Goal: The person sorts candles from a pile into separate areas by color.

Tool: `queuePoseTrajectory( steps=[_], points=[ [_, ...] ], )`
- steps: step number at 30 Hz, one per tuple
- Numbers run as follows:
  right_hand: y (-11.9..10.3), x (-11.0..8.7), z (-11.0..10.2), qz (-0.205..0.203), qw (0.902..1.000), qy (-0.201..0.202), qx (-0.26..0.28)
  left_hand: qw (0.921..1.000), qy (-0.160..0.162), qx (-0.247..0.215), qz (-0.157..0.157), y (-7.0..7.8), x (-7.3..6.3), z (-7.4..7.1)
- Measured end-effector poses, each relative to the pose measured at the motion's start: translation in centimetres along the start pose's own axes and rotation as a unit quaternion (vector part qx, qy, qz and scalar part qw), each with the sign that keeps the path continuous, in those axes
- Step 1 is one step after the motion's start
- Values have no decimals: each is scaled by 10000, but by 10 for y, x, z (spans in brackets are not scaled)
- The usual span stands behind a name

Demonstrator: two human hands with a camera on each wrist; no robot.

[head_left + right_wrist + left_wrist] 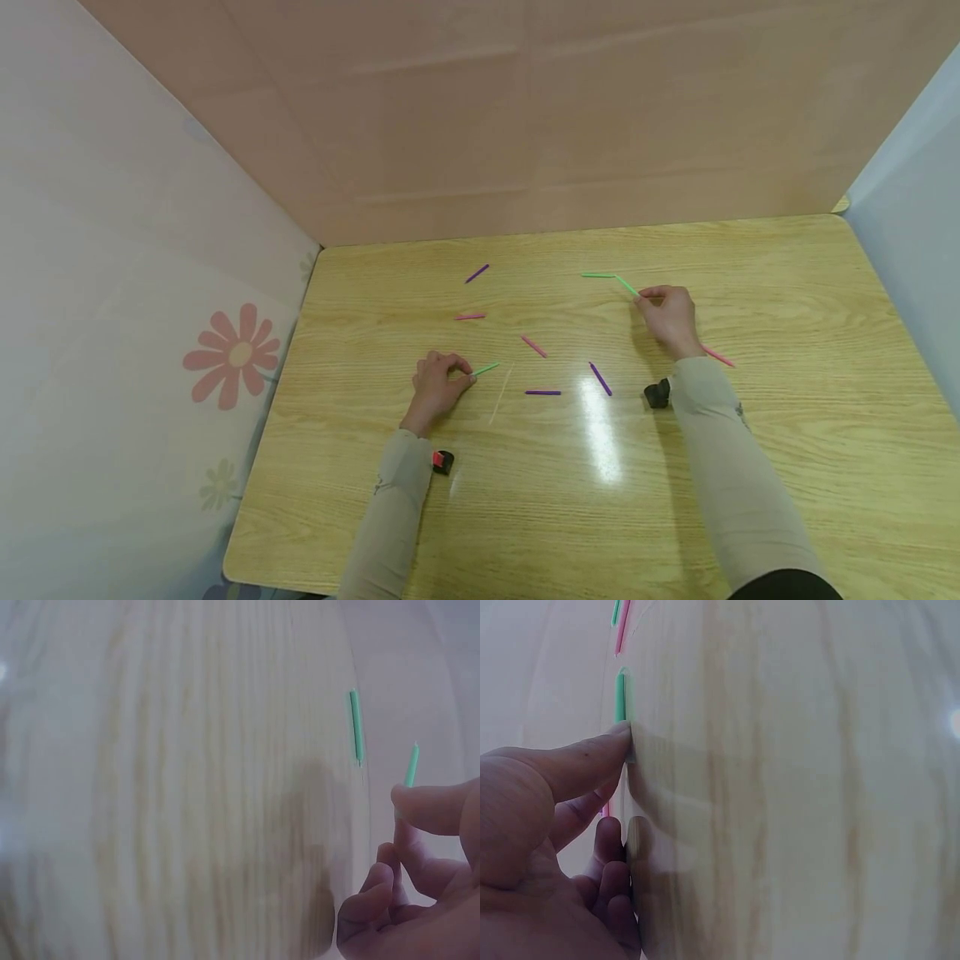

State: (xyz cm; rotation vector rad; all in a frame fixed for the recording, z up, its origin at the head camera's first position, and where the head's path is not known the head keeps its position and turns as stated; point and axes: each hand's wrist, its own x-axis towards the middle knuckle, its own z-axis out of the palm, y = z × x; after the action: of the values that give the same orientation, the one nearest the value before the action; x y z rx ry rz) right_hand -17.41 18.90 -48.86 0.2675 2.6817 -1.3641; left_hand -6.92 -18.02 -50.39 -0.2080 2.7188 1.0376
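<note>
Between thumb and index finger my left hand pinches a thin green candle, low at the table surface. The left wrist view shows the thumb over the near end of this candle, its far end pointing away from the hand. My right hand pinches a second green candle by one end, held above the table in the right wrist view, with a small wick-like tip showing. A third green candle lies on the table just beyond that tip.
Pink candles and purple candles lie scattered on the wooden table. One pink candle lies partly behind the right wrist. A brown panel rises at the table's back edge, a flowered wall at the left.
</note>
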Motion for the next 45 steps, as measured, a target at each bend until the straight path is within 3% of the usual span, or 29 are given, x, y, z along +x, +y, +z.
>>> queuePoseTrajectory(
  steps=[18, 25, 45],
  points=[
    [0, 5, -3, 32, 9999, -38, -165, 10000, 3, 29, 37, -1, 0, 1],
    [2, 8, -3, 237, 9996, -156, -89, 10000, -13, 54, 27, -2, 0, 1],
    [4, 10, 2, 173, 9996, 105, -192, 10000, -36, -12, 43, 1, -2, -1]
  ],
)
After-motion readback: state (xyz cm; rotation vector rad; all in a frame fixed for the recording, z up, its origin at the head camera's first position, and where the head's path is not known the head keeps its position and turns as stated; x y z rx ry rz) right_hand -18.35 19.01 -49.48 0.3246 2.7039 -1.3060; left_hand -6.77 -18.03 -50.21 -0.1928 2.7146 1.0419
